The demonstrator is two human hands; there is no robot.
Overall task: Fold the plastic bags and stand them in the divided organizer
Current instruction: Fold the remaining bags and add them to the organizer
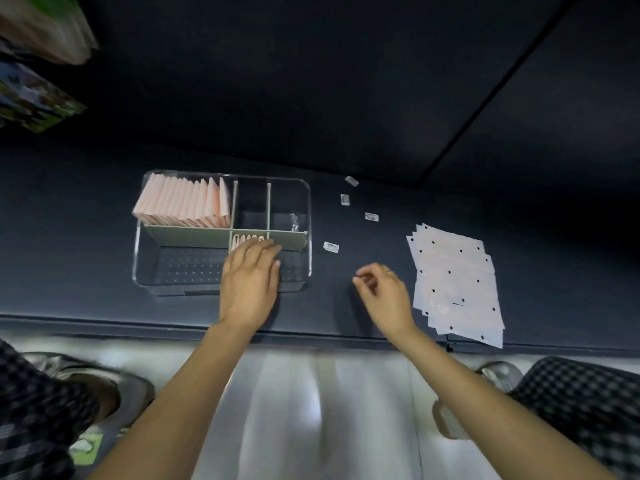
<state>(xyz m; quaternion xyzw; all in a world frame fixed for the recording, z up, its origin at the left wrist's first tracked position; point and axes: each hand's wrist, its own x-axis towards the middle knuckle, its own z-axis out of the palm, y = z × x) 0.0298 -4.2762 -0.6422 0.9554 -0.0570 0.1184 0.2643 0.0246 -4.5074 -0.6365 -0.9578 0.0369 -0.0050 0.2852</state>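
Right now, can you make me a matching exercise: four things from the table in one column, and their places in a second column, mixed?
Things:
1. left hand
2. right hand
3. flat bags
4. folded pink bags

Places:
A. standing in the far-left compartment of the organizer
B. stacked on the table, right of the organizer
C. fingers reaching into a front compartment of the organizer
D. above the table, between the organizer and the flat stack

Pairs: 1-C, 2-D, 3-B, 4-A
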